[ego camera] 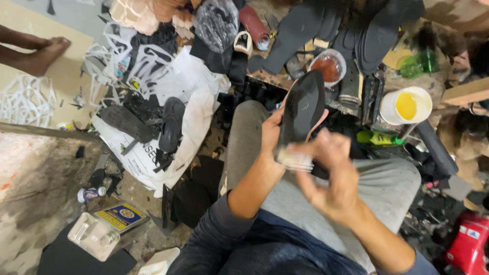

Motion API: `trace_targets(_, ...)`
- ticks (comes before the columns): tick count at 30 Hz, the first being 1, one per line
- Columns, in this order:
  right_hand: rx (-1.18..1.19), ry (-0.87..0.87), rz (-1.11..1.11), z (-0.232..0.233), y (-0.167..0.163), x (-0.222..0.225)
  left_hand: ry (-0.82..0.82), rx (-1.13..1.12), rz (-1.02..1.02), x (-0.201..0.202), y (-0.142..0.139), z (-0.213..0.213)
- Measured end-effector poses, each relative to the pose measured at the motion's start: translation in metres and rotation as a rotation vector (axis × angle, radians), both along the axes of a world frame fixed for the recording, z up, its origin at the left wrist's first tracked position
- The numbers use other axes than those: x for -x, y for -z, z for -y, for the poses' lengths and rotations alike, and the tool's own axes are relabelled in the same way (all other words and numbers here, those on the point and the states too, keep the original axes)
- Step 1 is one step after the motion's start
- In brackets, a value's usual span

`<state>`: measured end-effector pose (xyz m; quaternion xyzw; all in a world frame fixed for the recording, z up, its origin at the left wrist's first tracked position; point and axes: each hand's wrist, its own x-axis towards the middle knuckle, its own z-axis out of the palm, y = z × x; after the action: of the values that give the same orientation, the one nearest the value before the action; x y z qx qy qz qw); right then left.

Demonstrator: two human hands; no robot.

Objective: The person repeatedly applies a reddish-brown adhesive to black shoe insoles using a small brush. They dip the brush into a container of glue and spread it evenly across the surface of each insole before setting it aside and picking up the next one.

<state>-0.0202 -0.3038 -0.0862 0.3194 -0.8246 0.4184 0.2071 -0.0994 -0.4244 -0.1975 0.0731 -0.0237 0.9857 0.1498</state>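
While left hand [272,133] grips black sole [301,108], right hand [331,173] blurred, grip unclear; yellow glue cup [406,105], green bottle [418,63] beyond

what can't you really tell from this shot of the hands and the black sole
1. Right hand, head view: motion blur smears the fingers, so its grip cannot be read.
2. Pale thing at the black sole's near end: blurred, kind unclear.
3. Left hand: the sole hides its fingers.
4. Red object: cut off by the right edge.
5. Bare foot of another person: the left edge cuts off the rest.
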Motion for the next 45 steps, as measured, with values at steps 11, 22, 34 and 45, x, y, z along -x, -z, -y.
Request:
trace_targets(11,0.089,0.391,0.026,-0.031,0.013,0.034,0.024,0.081,0.185,-0.020,-0.020,0.024)
trace_targets(22,0.136,0.162,-0.023,-0.021,0.007,-0.002,0.023,0.035,0.022,-0.013,-0.033,0.023)
trace_targets(34,0.118,0.123,-0.236,-0.016,0.023,-0.036,0.068,0.018,0.156,0.005,0.012,0.026)
trace_targets(45,0.014,0.042,-0.211,-0.007,0.015,-0.039,-0.097,0.130,0.049,0.000,-0.032,0.021)
